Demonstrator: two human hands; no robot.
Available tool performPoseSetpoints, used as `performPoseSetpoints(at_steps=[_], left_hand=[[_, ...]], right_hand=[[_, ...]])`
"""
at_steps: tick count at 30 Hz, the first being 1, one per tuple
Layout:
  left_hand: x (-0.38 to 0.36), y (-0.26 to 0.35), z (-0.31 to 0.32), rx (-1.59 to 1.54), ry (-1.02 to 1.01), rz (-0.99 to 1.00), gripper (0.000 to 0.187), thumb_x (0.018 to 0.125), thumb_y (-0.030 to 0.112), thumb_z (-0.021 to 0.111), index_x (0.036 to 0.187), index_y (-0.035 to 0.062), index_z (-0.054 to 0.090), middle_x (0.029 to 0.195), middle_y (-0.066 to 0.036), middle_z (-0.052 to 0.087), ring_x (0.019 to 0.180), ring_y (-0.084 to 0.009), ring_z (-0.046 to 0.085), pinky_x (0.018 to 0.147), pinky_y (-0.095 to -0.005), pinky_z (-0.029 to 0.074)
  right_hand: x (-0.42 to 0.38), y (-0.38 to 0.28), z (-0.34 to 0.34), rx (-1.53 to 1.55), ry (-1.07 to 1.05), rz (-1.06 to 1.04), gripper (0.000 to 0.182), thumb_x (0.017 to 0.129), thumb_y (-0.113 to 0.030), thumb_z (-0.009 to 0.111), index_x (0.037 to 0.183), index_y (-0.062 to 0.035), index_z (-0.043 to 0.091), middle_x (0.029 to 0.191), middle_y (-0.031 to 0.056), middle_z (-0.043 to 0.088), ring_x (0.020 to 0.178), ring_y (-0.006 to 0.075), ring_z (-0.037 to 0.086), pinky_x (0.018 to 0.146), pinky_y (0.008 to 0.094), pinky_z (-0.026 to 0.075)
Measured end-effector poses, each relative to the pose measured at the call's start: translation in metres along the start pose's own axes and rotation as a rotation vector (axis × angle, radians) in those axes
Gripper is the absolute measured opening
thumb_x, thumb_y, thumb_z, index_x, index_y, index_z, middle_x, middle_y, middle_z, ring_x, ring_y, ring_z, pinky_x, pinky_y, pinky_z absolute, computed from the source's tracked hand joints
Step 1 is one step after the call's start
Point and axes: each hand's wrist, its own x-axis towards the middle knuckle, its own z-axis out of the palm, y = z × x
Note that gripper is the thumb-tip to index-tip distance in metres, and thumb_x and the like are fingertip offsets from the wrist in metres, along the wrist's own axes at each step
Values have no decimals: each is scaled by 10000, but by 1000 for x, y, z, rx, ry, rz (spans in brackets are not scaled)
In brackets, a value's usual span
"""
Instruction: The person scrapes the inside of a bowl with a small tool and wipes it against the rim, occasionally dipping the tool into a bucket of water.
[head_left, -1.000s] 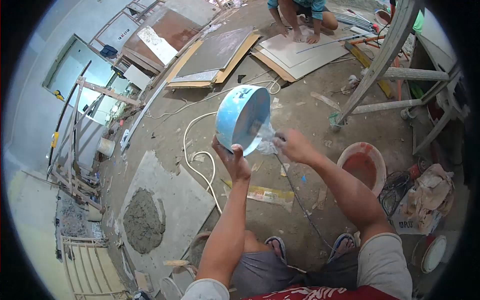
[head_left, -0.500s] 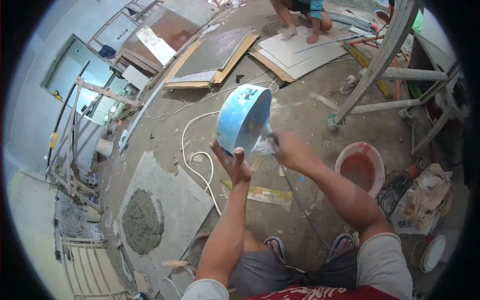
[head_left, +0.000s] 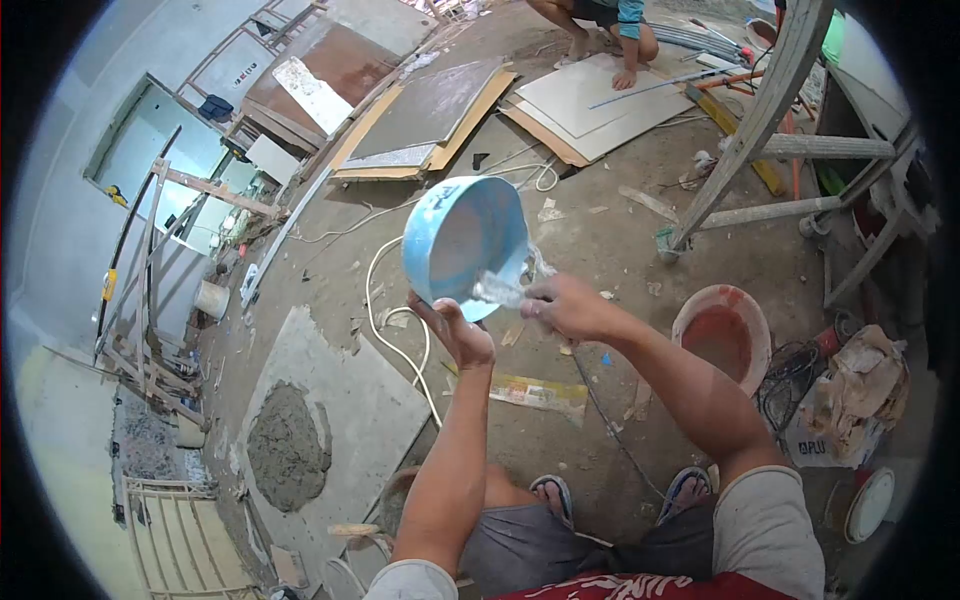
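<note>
A round blue tub point(head_left: 425, 240) is tilted in the air with its open mouth towards the right, and pale smears show inside it. My left hand point(head_left: 458, 335) grips the lower rim, thumb up in front and fingers behind. My right hand point(head_left: 572, 308) is closed on a whitish, motion-blurred thing point(head_left: 497, 290) whose end reaches to the tub's mouth. Its exact kind cannot be made out. A pale, loose strand hangs beside the tub's right edge.
Wet mortar point(head_left: 288, 445) lies on a grey board point(head_left: 370, 400) at left. A reddish bucket point(head_left: 760, 340) stands right, below a wooden trestle point(head_left: 760, 130). A pale hose point(head_left: 375, 290) crosses the floor. Another person point(head_left: 630, 40) crouches by large tiles point(head_left: 560, 100).
The tub has moved slightly left and turned so more of its inside shows. My right hand has shifted down with the whitish thing swung towards the tub. The other person's one hand left the tiles.
</note>
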Motion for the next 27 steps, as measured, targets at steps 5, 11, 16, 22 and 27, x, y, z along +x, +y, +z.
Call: performPoseSetpoints(at_steps=[5,11,16,22,27], left_hand=[[4,2,-1,-102,102,-119,850,903,749,355,1329,18,273,1294,-148,328,1260,-262,357,1079,-416,293],[13,13,-8,-247,251,-240,819,898,699,459,1379,98,179,1418,-183,291,1306,-329,411,1027,-496,415],[21,21,-14,-254,274,-223,817,893,718,440,1398,133,173,1413,-153,293,1296,-317,409,1003,-522,416],[13,-3,-17,118,117,36,923,846,777,447,1366,40,252,1306,-154,338,1238,-280,394,1041,-446,336],[2,14,-8,59,-39,80,1016,752,762,624,1370,49,249,1290,-139,349,1226,-269,395,1042,-434,325]], right_hand=[[-4,9,17,-391,490,-275,257,919,-168,579,1156,-85,636,908,184,606,846,350,627,715,452,470],[-2,38,29,-527,359,-481,523,883,-32,528,1367,-230,549,1022,159,537,920,336,599,767,450,489],[-3,55,16,-724,401,-578,509,883,-40,556,1351,-239,564,1012,164,558,880,335,596,772,442,491],[-6,31,34,-299,357,-570,423,870,-107,625,1290,-155,601,974,165,608,878,348,617,773,447,500],[-4,16,37,-572,494,-416,374,868,-89,580,1241,-79,592,891,183,576,786,393,625,708,481,497]])
